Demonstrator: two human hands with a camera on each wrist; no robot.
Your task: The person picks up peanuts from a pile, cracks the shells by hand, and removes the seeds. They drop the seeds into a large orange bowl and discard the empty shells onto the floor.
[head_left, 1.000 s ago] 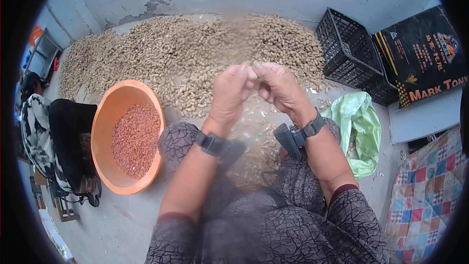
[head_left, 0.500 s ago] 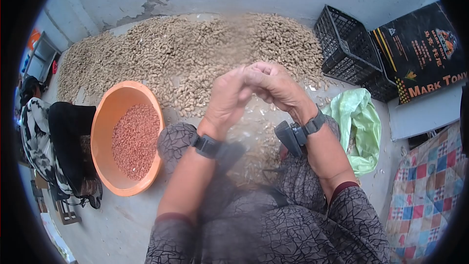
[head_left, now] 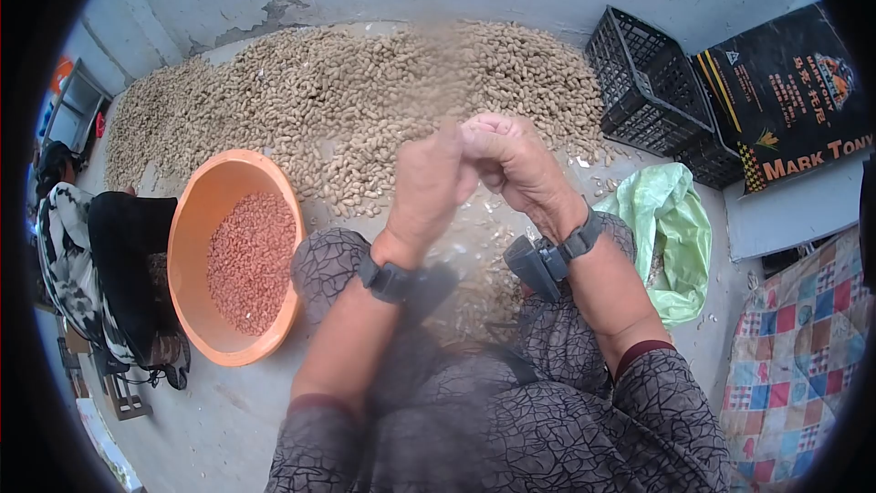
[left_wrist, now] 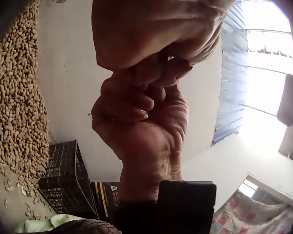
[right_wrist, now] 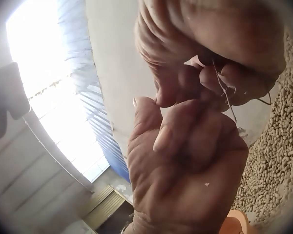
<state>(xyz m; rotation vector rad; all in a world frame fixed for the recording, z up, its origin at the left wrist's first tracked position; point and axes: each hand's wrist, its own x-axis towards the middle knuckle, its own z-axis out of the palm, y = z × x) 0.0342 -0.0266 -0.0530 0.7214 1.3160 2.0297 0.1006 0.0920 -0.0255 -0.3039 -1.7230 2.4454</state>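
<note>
My left hand and right hand meet in front of me, fingertips together above the floor. Both have curled fingers, pinching at a peanut that the fingers hide now. In the right wrist view, thin root-like strands hang by the right hand's fingers, just over the left hand. Beyond the hands spreads a large heap of unshelled peanuts. An orange basin on the left holds shelled reddish kernels. Scattered shells lie on the floor between the knees.
A light green sack lies beside the right knee. Behind it stand a black plastic crate and a black printed bag. Patchwork cloth hangs at the right. Another person sits at the far left.
The peanut seen between the fingertips a second ago is now covered by the fingers. The left hand has turned, its back more toward the head camera; both hands stay together.
</note>
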